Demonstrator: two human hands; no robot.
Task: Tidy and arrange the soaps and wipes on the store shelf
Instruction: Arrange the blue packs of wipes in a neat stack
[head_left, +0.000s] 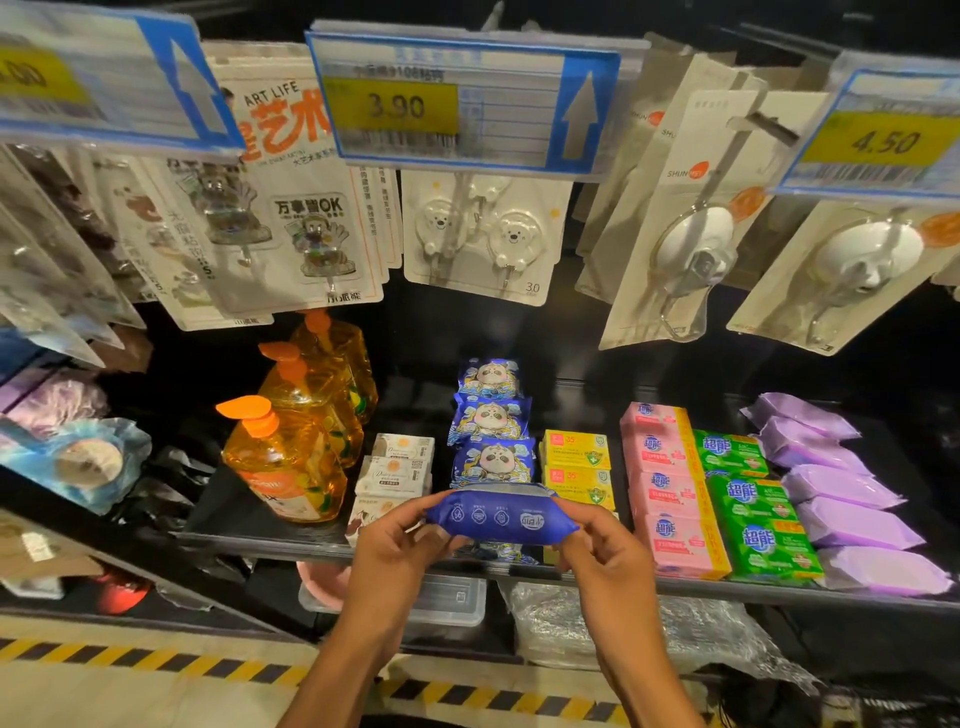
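Head view, single frame. Landmark: the row of panda wipe packs running front to back on the shelf. A blue wipe pack is held in the air over the front end of that row, turned so its dark blue side faces the camera. The left hand pinches its left end and the right hand pinches its right end, fingers and thumbs curled onto the wrapper. Under it, a sliver of another panda pack shows at the shelf lip. Three panda packs behind it stand face-up and roughly in line, the rear ones slightly skewed. Just right of the row, the yellow soap boxes sit in a file. Farther right, the pink soap boxes, green soap boxes and purple wipe packs form neat columns. Just left of the row, the white soap boxes are stacked a little unevenly, the front one partly hidden by the left hand. Left of those stand the orange bottles. Judgement: right side looks done; task is in its middle part. Left to do: seat the held pack in the row, square the rear packs, true up the white boxes.
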